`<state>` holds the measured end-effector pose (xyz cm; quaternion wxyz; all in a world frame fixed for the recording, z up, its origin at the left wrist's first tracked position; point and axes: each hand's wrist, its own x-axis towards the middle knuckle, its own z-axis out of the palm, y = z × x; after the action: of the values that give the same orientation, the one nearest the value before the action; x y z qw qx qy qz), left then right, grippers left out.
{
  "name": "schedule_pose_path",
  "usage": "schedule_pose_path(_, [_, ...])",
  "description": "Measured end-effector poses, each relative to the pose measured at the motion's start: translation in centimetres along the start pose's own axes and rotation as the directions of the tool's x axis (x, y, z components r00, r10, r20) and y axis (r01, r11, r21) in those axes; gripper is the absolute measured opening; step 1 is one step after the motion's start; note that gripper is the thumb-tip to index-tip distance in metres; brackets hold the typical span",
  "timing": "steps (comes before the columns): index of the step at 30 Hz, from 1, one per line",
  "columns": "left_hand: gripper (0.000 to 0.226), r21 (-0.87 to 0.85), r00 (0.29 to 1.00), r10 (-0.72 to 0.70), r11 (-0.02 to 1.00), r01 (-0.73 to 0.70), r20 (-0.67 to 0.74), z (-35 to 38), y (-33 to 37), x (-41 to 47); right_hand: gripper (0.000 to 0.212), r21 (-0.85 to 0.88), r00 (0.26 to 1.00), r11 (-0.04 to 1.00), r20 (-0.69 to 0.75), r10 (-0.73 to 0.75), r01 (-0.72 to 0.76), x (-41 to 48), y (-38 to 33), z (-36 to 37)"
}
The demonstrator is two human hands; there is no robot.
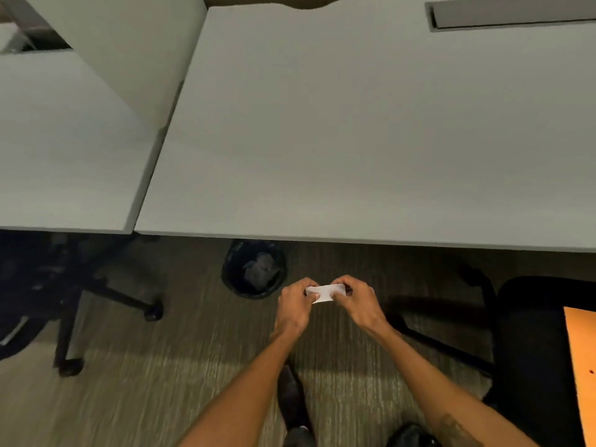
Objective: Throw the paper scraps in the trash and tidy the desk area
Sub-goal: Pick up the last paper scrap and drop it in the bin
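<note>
Holding: a white paper scrap [325, 292] is pinched between both hands in the head view, below the desk's near edge and over the carpet.
Left hand [295, 306]: closed on the scrap's left end, thumb on top.
Right hand [359, 301]: closed on the scrap's right end, fingers curled around it.
Trash bin [253, 268]: a round black bin is seen on the carpet [180, 366], partly tucked under the desk's near edge, just left of the hands; crumpled paper lies inside.
Desk [354, 124]: a grey top, with a cable slot [512, 14] at its far right corner.
Office chairs: one is seen at the left [64, 301], one at the right [532, 350].
Shoes [292, 398]: dark, seen between the forearms.
</note>
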<state>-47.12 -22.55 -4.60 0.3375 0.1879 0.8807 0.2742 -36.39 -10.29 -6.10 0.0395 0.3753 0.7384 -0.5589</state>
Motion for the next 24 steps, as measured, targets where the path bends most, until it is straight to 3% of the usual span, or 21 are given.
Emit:
schedule_pose_path(6, [0.028, -0.051, 0.994, -0.051, 0.998, 0.047, -0.091, -6.3, -6.7, 1.7, 0.02, -0.048, 0.997, 0.998, 0.073, -0.026, 0.029, 3.5, -4.5, 8.6])
schedule_pose_path(14, [0.048, -0.174, 0.975, -0.185, 0.971, 0.163, -0.12, -11.0, -13.0, 4.7, 0.029, -0.15, 0.989, 0.985, 0.106, 0.099, -0.083, 8.5, -7.2, 17.1])
schedule_pose_path(24, [0.038, -0.127, 0.965, -0.261, 0.959, 0.254, -0.039, -12.1, -17.3, 7.8, 0.033, -0.382, 0.981, 0.904, -0.044, 0.188, -0.191, 13.9, -9.1, 23.3])
